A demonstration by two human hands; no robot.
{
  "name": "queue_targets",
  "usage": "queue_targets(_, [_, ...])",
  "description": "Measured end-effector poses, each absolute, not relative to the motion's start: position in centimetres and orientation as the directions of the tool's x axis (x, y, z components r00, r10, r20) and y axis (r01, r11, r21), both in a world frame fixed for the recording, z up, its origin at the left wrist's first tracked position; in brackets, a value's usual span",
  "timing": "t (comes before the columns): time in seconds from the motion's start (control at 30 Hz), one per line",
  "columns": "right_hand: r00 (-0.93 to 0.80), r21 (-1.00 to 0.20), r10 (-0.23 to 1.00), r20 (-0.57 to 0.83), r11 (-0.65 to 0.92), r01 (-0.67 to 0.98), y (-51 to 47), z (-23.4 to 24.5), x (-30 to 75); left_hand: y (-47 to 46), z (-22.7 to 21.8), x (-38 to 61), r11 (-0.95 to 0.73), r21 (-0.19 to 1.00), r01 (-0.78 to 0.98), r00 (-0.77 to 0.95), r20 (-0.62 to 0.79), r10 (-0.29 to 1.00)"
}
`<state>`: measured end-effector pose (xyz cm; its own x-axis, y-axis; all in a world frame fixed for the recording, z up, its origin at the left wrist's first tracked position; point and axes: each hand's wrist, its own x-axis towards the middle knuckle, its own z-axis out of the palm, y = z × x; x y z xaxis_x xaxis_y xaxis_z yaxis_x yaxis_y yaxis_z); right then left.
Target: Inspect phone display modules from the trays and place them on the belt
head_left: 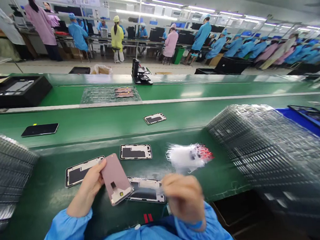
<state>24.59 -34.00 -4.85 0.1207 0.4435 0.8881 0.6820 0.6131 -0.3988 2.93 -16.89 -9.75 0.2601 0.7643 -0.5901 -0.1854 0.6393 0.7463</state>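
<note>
My left hand (91, 182) is closed on the upper left edge of a phone-sized flat panel (115, 178) with a pinkish back and a pale strip at its lower end. My right hand (182, 192) is curled with its fingers together, blurred by motion; what it grips is hidden. Under the panel's lower right corner and beside the right hand lies a phone frame (152, 197), with a hazy see-through streak across it. A second phone frame (75, 174) is partly behind my left hand, and a third phone frame (135, 152) lies beyond the panel.
A pile of white strips with red ends (187, 157) lies right of centre. Stacked clear trays stand at the left (5, 178) and the right (263, 144). Farther off are a dark phone (40, 129), a small phone frame (154, 118) and a clear tray (99, 95).
</note>
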Motion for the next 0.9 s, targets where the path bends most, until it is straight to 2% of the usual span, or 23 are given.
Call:
queue_targets(0.03, [0.269,-0.475,0.432,0.861,0.492,0.730,-34.6,-4.9,26.5,-16.6,-9.6,2.5,0.625,0.755,-0.198,0.231,-0.583,0.779])
queue_targets(0.1, [0.537,-0.624,0.398,0.744,0.125,0.772,-35.1,-5.8,31.0,-16.2,-9.0,1.6,0.603,0.768,-0.216,0.197,-0.571,0.797])
queue_targets(0.17, [0.719,-0.725,0.379,0.582,-0.158,0.670,-35.2,-7.6,35.7,-16.3,-8.2,0.9,0.589,0.773,-0.235,0.187,-0.558,0.808])
queue_targets(0.2, [0.771,-0.718,0.377,0.513,-0.303,0.627,-35.1,-8.7,37.8,-16.4,-7.8,0.7,0.581,0.775,-0.248,0.187,-0.550,0.814])
queue_targets(0.3, [0.827,-0.687,0.362,0.429,-0.464,0.559,-34.9,-11.9,42.3,-17.0,-6.8,0.6,0.553,0.783,-0.284,0.213,-0.510,0.833])
queue_targets(0.43, [0.860,-0.684,0.373,0.348,-0.527,0.505,-35.0,-13.6,43.8,-17.8,-5.9,0.9,0.539,0.794,-0.281,0.266,-0.475,0.839])
queue_targets(0.53, [0.859,-0.724,0.379,0.345,-0.475,0.500,-34.3,-12.9,42.5,-18.0,-5.4,1.8,0.545,0.801,-0.246,0.336,-0.457,0.824])
queue_targets(0.63, [0.780,-0.803,0.556,0.287,-0.304,0.512,-32.3,-11.9,39.0,-17.9,-4.7,4.1,0.546,0.813,-0.202,0.430,-0.427,0.795])
queue_targets(0.73, [0.576,-0.895,0.801,0.167,-0.121,0.428,-29.5,-11.4,33.8,-17.4,-4.1,7.8,0.473,0.864,-0.172,0.554,-0.313,0.772])
queue_targets(0.77, [0.468,-0.938,0.877,0.105,-0.069,0.339,-28.6,-11.4,32.1,-17.1,-4.0,9.2,0.423,0.896,-0.133,0.605,-0.265,0.751])
queue_targets(0.8, [0.225,-0.999,0.974,-0.027,-0.036,0.038,-27.8,-11.3,30.7,-16.7,-4.0,10.7,0.364,0.928,-0.082,0.654,-0.225,0.722])
queue_targets(0.83, [0.023,-0.972,0.996,-0.084,-0.077,-0.221,-27.0,-11.4,29.5,-16.0,-4.0,12.2,0.303,0.952,-0.025,0.693,-0.202,0.692])
queue_targets(0.9, [-0.148,-0.821,0.987,-0.069,-0.140,-0.554,-25.9,-11.5,28.4,-13.9,-4.3,15.3,0.194,0.978,0.073,0.737,-0.184,0.650])
